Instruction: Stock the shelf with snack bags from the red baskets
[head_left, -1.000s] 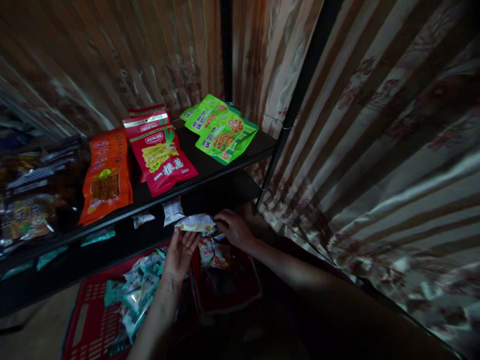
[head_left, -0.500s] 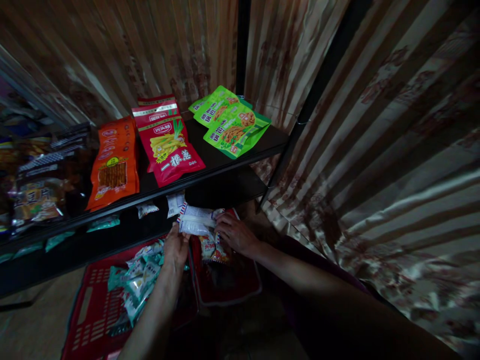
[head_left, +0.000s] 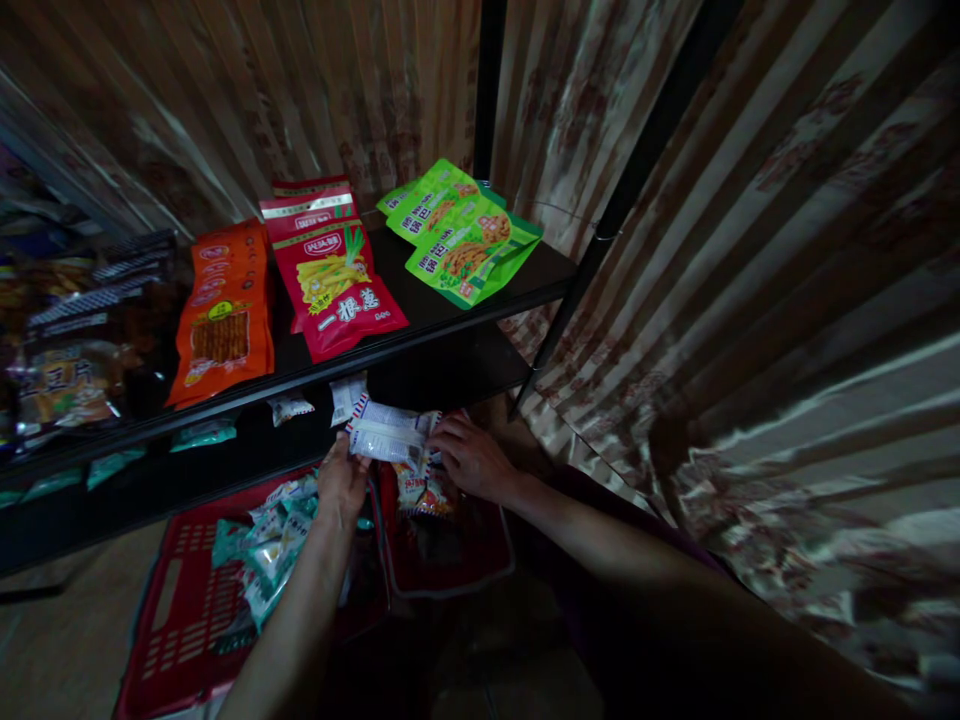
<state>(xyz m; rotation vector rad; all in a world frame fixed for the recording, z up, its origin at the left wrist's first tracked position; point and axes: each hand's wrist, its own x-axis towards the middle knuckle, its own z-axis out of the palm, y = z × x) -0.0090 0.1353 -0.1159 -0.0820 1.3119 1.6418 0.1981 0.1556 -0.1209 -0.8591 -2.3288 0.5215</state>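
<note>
Between my two hands is a white snack bag [head_left: 390, 434] with a striped edge, its printed back facing up. My left hand [head_left: 343, 478] pinches its left end. The right end is gripped by my right hand [head_left: 472, 456], fingers curled over it. Just below lies an orange-and-white snack bag [head_left: 421, 490] in the smaller red basket [head_left: 450, 585]. Behind the held bag, another white bag [head_left: 347, 397] sits on the lower shelf [head_left: 450, 372].
A larger red basket [head_left: 174, 590] holds several teal snack packets [head_left: 274, 545]. Above, the upper shelf [head_left: 409, 290] carries red bags [head_left: 337, 290], orange bags [head_left: 223, 320], green bags [head_left: 472, 250] and dark bags [head_left: 75, 370]. A black post [head_left: 592, 260] and pleated curtain [head_left: 787, 300] stand at right.
The view has shifted slightly, so shelf and baskets sit a little differently in the picture. Both hands still hold the white bag, which is tilted slightly more, right end lower.
</note>
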